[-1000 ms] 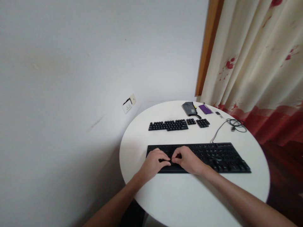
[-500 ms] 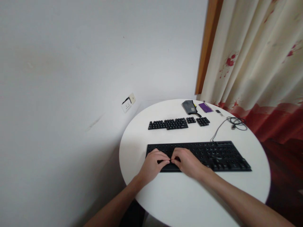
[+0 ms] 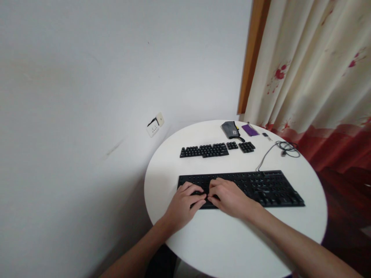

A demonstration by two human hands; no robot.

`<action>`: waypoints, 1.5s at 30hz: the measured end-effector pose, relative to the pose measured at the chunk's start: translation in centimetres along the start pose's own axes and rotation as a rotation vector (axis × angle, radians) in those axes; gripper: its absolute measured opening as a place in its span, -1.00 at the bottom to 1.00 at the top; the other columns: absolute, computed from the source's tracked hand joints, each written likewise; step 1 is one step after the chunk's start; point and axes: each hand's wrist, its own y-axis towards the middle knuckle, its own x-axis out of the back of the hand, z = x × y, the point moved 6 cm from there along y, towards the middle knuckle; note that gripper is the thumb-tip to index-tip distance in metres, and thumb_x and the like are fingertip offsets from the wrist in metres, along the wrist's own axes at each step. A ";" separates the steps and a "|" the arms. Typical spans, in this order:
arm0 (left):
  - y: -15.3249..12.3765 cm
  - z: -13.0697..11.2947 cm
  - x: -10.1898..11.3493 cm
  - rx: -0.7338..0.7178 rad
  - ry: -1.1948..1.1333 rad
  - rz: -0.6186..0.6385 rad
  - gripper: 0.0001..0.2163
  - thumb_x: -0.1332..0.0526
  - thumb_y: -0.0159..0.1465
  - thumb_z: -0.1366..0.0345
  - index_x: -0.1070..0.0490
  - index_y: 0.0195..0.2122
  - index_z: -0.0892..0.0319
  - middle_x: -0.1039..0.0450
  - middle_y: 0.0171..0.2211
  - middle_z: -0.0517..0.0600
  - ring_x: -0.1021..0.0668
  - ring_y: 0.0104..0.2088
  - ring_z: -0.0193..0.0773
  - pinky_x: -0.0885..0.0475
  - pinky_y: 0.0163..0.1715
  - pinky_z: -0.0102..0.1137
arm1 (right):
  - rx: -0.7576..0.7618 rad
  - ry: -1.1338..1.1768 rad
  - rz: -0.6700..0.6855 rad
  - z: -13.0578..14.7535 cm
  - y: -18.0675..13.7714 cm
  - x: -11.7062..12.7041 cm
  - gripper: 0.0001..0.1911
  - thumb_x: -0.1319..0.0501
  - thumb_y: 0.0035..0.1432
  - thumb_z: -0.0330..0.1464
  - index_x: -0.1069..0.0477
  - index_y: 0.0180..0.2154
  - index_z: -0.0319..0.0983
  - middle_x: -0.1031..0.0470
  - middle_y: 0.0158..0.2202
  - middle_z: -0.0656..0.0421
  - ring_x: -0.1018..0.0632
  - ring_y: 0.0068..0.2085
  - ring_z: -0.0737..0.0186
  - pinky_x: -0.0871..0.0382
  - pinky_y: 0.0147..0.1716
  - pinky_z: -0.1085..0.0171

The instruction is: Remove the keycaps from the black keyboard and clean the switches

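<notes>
A black keyboard [image 3: 261, 187] lies across a round white table [image 3: 232, 243]. Both my hands rest on its left end. My left hand [image 3: 182, 202] lies flat with fingers spread on the keys, pointing right. My right hand [image 3: 228, 197] is curled over the keys, its fingertips meeting those of the left hand; whether anything is pinched there is hidden. Behind the keyboard lies a long block of loose black keycaps [image 3: 204, 150], with two smaller blocks [image 3: 247, 146] to its right.
At the table's far edge lie a grey pouch [image 3: 230, 129], a purple card [image 3: 249, 129] and a small dark item [image 3: 266, 135]. The keyboard's cable [image 3: 285, 148] coils at the right. A wall socket [image 3: 155, 125] is on the left, a flowered curtain [image 3: 313, 77] on the right.
My left fingers have spread out flatter over the keys; the right fingertips stay against them. The view has shifted slightly, and the keyboard has not moved.
</notes>
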 end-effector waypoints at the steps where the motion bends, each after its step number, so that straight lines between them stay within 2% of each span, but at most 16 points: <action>1: -0.1 -0.1 0.1 -0.005 0.027 0.004 -0.81 -0.20 0.33 0.25 -0.57 -0.10 0.01 -0.51 -0.09 -0.02 -0.41 -0.04 -0.16 -0.36 -0.02 -0.21 | -0.003 -0.028 0.016 0.2 -0.1 0.2 -0.80 -0.17 0.26 -0.36 -0.54 -0.37 -0.21 -0.51 -0.25 0.13 -0.46 -0.21 0.20 -0.27 -0.24 0.28; 5: -0.2 -0.4 0.2 0.010 0.067 0.030 -0.82 -0.19 0.34 0.24 -0.59 -0.16 0.04 -0.48 -0.09 0.01 -0.40 -0.01 -0.14 -0.34 -0.02 -0.19 | -0.025 -0.073 0.043 0.4 -0.2 0.5 -0.78 -0.18 0.24 -0.35 -0.55 -0.41 -0.22 -0.51 -0.28 0.10 -0.46 -0.23 0.17 -0.25 -0.30 0.27; 10: 1.7 0.1 0.9 0.014 -0.002 0.092 -0.82 -0.18 0.34 0.24 -0.60 -0.30 0.04 -0.52 -0.15 -0.03 -0.47 -0.08 -0.19 -0.35 -0.03 -0.25 | -0.045 0.051 -0.005 -0.5 0.1 0.1 -0.77 -0.19 0.25 -0.32 -0.55 -0.43 -0.19 -0.54 -0.31 0.13 -0.50 -0.23 0.18 -0.25 -0.29 0.29; 15: 7.7 3.7 2.6 0.069 0.025 -0.077 -0.80 -0.20 0.32 0.27 -0.55 -0.07 0.08 -0.56 -0.12 0.00 -0.50 -0.08 -0.18 -0.33 0.04 -0.25 | -0.211 0.154 -0.228 -2.7 0.8 0.8 -0.72 -0.08 0.33 -0.34 -0.53 -0.33 -0.21 -0.56 -0.31 0.14 -0.52 -0.27 0.23 -0.26 -0.24 0.30; 19: 13.1 7.2 1.5 0.090 0.180 -0.041 -0.81 -0.24 0.29 0.29 -0.58 -0.11 0.14 -0.56 -0.12 0.04 -0.50 -0.08 -0.13 -0.32 0.04 -0.23 | -0.301 0.126 -0.266 -4.3 1.0 0.7 -0.73 -0.06 0.32 -0.36 -0.53 -0.30 -0.22 -0.58 -0.29 0.12 -0.54 -0.24 0.20 -0.26 -0.21 0.29; 22: 15.3 8.5 0.1 0.092 0.265 -0.014 -0.81 -0.27 0.27 0.30 -0.59 -0.13 0.16 -0.55 -0.14 0.06 -0.49 -0.11 -0.10 -0.34 0.00 -0.23 | -0.335 0.109 -0.269 -4.9 0.9 0.6 -0.72 -0.05 0.32 -0.36 -0.53 -0.28 -0.22 -0.59 -0.28 0.11 -0.55 -0.23 0.19 -0.26 -0.19 0.29; 31: 15.5 8.9 -2.7 0.077 0.315 0.011 -0.83 -0.26 0.27 0.33 -0.61 -0.16 0.09 -0.52 -0.16 0.06 -0.42 -0.09 -0.07 -0.33 -0.07 -0.21 | -0.330 0.104 -0.266 -4.6 1.0 0.5 -0.73 -0.06 0.31 -0.37 -0.53 -0.31 -0.20 -0.59 -0.30 0.12 -0.55 -0.26 0.18 -0.26 -0.24 0.30; 39: 14.7 9.0 -2.7 0.073 0.302 0.039 -0.83 -0.25 0.27 0.33 -0.61 -0.16 0.06 -0.54 -0.16 0.02 -0.43 -0.12 -0.10 -0.33 -0.09 -0.24 | -0.339 0.108 -0.257 -4.7 1.0 0.5 -0.72 -0.06 0.31 -0.36 -0.53 -0.33 -0.20 -0.59 -0.31 0.11 -0.55 -0.27 0.18 -0.26 -0.25 0.30; 45: 15.0 9.4 -2.8 0.081 0.273 0.012 -0.76 -0.32 0.22 0.33 -0.57 -0.07 0.16 -0.53 -0.13 0.08 -0.45 -0.10 -0.07 -0.36 -0.04 -0.23 | -0.335 0.109 -0.271 -4.7 1.1 0.5 -0.72 -0.05 0.32 -0.35 -0.53 -0.33 -0.20 -0.59 -0.31 0.12 -0.55 -0.27 0.19 -0.26 -0.24 0.30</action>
